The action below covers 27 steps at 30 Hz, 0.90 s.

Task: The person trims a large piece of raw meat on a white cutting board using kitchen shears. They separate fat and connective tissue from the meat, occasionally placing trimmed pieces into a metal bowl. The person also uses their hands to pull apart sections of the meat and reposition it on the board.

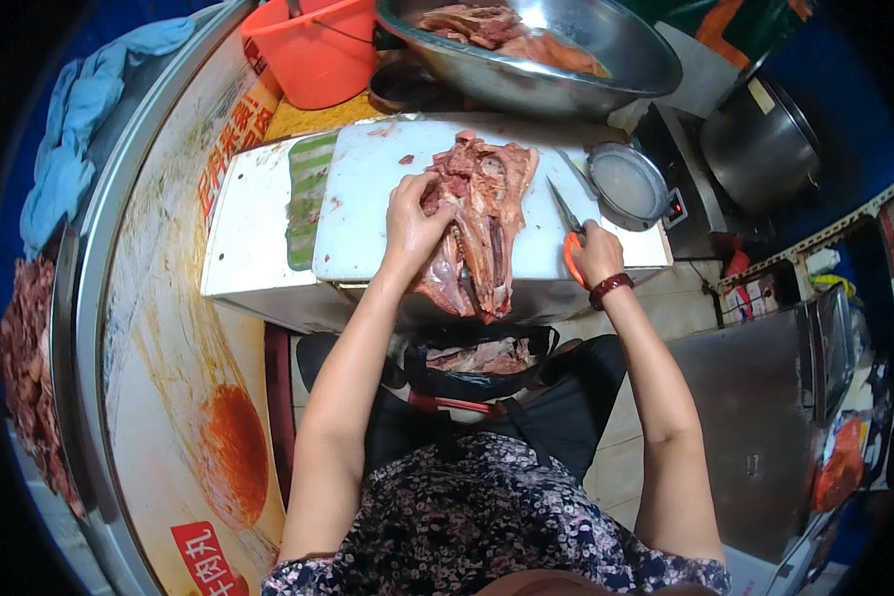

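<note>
A skinned animal head point(484, 216) with red flesh and bone lies on a white cutting board point(361, 194), its narrow end reaching past the board's near edge. My left hand point(417, 223) grips the flesh at the head's left side. At the board's right, my right hand point(598, 253) holds scissors point(566, 208) by their orange handle, blades pointing up and left, apart from the meat. A knife point(577, 175) lies just beyond the scissors, beside a round metal bowl point(627, 182) of whitish content. Small meat scraps dot the board.
A large steel basin point(529, 74) of meat and a red bucket point(320, 56) stand behind the board. A green striped cloth point(313, 201) lies left. Between my knees is a black bag point(462, 381) holding meat pieces. At right stands a metal pot point(760, 141).
</note>
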### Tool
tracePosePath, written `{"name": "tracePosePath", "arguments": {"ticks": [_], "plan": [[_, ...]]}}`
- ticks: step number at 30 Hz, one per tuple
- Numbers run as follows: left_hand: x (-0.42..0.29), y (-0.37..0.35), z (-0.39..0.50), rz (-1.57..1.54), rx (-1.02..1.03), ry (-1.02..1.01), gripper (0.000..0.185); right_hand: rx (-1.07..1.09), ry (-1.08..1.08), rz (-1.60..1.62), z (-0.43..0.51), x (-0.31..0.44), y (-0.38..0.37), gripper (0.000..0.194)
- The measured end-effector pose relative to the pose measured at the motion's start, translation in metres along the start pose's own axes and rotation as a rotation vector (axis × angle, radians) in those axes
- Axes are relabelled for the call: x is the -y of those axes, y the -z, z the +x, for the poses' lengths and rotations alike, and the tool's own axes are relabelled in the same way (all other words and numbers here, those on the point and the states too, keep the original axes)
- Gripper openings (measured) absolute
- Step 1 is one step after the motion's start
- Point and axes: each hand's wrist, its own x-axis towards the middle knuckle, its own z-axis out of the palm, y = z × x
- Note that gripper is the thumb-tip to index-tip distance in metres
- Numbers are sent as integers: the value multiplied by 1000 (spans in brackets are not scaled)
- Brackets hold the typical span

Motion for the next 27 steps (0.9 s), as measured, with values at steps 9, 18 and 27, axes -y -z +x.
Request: {"name": "tracePosePath", "arguments": {"ticks": [9,18,27], "plan": [[-58,-29,-36,566,-114,-370,42,-115,83,33,2,15,-12,26],[-80,-59,-50,719,82,-159,80,-262,220,15,-30,18,-2,18],[-75,-11,-25,754,301,-211,73,-130,271,53,-82,26,14,46]]}}
